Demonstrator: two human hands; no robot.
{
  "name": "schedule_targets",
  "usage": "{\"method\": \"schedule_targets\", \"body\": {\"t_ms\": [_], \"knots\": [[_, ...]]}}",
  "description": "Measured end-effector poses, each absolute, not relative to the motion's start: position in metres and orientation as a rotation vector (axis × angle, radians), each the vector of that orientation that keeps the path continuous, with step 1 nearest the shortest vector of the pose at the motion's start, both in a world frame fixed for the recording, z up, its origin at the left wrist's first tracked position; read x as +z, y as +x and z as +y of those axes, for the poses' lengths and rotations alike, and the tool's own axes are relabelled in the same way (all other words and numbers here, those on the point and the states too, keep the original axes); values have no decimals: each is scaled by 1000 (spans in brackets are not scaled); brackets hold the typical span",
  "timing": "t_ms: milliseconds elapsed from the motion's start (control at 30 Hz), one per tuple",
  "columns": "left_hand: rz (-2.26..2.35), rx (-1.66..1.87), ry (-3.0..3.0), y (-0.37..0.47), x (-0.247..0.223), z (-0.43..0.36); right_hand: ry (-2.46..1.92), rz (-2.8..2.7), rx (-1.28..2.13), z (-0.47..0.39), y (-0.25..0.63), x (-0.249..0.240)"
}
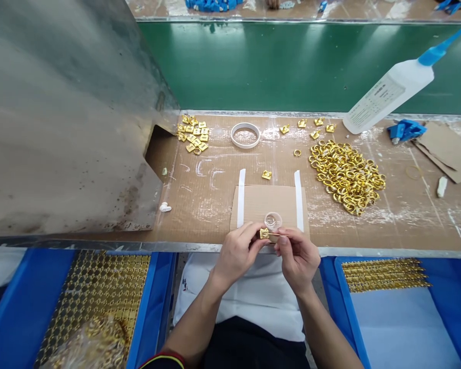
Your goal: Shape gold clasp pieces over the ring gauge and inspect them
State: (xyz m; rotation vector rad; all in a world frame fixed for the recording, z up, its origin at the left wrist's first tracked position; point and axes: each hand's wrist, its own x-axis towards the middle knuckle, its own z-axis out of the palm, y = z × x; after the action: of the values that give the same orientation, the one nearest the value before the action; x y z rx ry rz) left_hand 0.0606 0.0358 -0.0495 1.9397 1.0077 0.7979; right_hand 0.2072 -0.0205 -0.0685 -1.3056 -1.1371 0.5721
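Note:
Between the fingertips of my left hand (240,252) is a small gold square piece (264,233), held upright at the table's front edge. My right hand (297,255) pinches a thin stick (274,234) whose tip reaches the gold piece. Just beyond my fingers a small clear round cup (272,220) sits on a cardboard pad (269,200), held down by two white tape strips. One more gold square piece (267,175) lies past the pad's far edge.
Gold rings (348,177) lie heaped at the right, gold squares (193,134) at the left. A tape roll (245,135) and a tilted white bottle (390,95) stand behind. A metal box (72,128) fills the left. Blue trays (141,307) (353,323) flank my lap.

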Motion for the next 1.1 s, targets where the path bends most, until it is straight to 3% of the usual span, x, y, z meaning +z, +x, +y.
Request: {"method": "schedule_targets", "body": {"t_ms": [1100], "knots": [[989,811,1940,59,-50,35,-1263,-1177,587,-21,210,-68]]}}
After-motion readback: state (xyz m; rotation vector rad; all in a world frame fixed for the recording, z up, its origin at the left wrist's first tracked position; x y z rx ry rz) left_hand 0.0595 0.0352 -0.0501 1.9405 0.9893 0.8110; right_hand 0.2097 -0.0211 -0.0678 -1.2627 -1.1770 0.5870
